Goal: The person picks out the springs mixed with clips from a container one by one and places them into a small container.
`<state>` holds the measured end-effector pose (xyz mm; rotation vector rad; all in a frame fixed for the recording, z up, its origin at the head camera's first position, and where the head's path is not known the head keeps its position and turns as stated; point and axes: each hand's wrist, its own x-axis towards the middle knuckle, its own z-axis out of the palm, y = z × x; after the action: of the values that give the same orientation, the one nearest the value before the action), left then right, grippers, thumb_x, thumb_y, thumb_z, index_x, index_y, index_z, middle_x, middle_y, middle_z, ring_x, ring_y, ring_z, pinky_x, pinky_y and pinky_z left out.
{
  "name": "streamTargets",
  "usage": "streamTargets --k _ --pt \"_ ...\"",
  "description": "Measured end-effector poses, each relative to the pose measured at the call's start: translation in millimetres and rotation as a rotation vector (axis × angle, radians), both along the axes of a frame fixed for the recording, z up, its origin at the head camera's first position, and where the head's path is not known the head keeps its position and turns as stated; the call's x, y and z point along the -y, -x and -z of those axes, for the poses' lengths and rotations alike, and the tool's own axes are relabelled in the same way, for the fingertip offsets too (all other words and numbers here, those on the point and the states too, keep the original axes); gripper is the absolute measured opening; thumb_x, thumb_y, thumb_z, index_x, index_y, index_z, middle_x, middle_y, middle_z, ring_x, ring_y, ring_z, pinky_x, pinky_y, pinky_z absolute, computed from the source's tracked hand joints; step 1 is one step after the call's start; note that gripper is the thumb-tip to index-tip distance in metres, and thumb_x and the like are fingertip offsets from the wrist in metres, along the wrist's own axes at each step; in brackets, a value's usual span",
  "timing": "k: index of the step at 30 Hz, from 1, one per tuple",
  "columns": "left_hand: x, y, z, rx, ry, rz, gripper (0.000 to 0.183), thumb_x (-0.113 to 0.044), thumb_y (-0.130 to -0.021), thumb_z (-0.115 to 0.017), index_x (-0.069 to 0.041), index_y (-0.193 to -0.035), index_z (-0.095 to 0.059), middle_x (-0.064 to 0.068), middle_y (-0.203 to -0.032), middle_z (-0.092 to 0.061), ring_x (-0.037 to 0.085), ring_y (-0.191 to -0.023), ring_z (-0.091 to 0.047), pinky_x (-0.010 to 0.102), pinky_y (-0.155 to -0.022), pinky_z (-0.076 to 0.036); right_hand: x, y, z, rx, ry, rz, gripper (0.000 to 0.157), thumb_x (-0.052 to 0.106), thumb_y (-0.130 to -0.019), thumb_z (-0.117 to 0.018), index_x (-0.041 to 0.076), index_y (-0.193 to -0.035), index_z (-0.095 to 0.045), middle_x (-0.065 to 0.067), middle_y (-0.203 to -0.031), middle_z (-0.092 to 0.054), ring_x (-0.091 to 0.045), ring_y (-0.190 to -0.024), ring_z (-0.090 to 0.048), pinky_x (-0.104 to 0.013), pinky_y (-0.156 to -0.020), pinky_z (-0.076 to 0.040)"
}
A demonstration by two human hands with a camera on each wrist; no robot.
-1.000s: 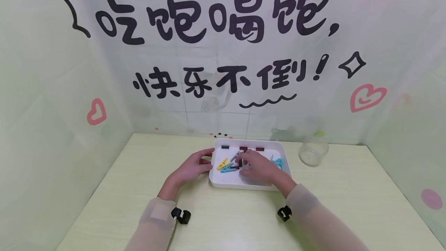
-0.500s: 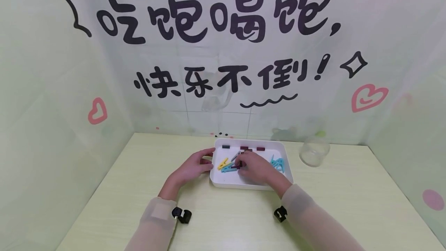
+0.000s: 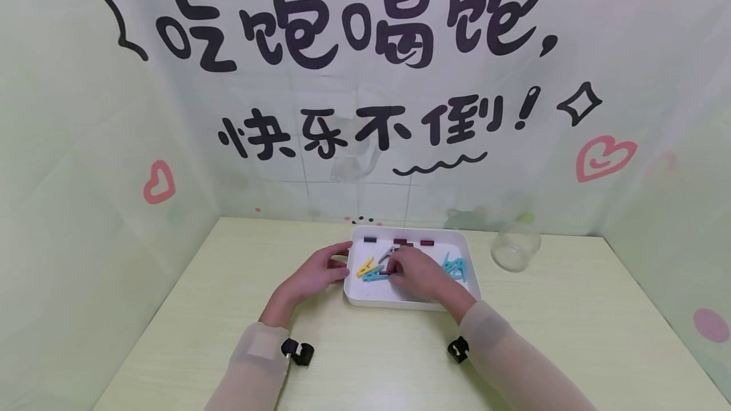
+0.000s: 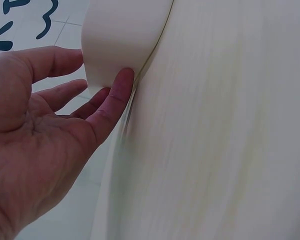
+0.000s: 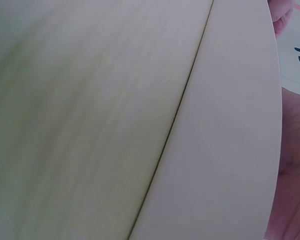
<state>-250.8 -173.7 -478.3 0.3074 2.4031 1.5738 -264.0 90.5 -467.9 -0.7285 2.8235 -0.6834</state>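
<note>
My left hand rests at the left end of a shallow white tray, its relaxed fingers touching the outside wall. The left wrist view shows its fingertips against the tray's corner. My right hand is down inside the tray, fingers curled, pinching at a small dark red ridged piece that they partly cover. A light blue clothespin, a yellow clothespin and a grey clothespin lie beside its fingertips. In the right wrist view the tray wall hides most of the hand.
More light blue clothespins lie at the tray's right end. Along its back wall are a dark green piece and several dark red pieces. A clear round container stands right of the tray on the pale wooden table.
My right hand has moved slightly left and its fingers have closed in on the dark red piece. A dark piece seen between the fingers earlier is now covered. My left hand stays put.
</note>
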Motion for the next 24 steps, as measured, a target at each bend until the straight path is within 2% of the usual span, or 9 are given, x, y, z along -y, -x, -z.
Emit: streamTargets --k 7,17,24 --pt "1.6 -0.1 0.7 -0.005 -0.009 0.009 0.061 -0.004 -0.104 -0.064 -0.008 -0.162 -0.044 0.012 -0.149 -0.055 0.028 -0.123 -0.061 0.041 -0.1 -0.057 -2.6 0.1 -1.2 0.008 0.056 0.022 0.008 0.01 -0.096 -0.079 0.016 -0.1 -0.075 0.006 -0.096 -0.064 -0.015 -0.09 -0.057 -0.037 -0.088 -0.053" --pt "2.5 0.4 0.5 -0.005 0.005 0.006 0.061 -0.005 -0.104 -0.064 -0.009 -0.162 -0.045 0.012 -0.149 -0.055 0.027 -0.123 -0.061 0.041 -0.101 -0.057 -4.4 1.0 -3.4 0.037 0.064 0.06 0.011 0.011 -0.097 -0.079 0.015 -0.107 -0.079 0.005 -0.097 -0.066 -0.018 -0.09 -0.057 -0.034 -0.085 -0.052" --pt "2.0 -0.8 0.3 -0.008 0.0 0.011 0.061 -0.004 -0.104 -0.064 -0.008 -0.162 -0.045 0.013 -0.148 -0.055 0.028 -0.122 -0.061 0.041 -0.099 -0.058 -7.0 0.6 -6.4 0.029 0.096 0.106 0.01 0.015 -0.098 -0.079 0.019 -0.107 -0.081 0.008 -0.094 -0.066 -0.016 -0.088 -0.057 -0.033 -0.082 -0.052"
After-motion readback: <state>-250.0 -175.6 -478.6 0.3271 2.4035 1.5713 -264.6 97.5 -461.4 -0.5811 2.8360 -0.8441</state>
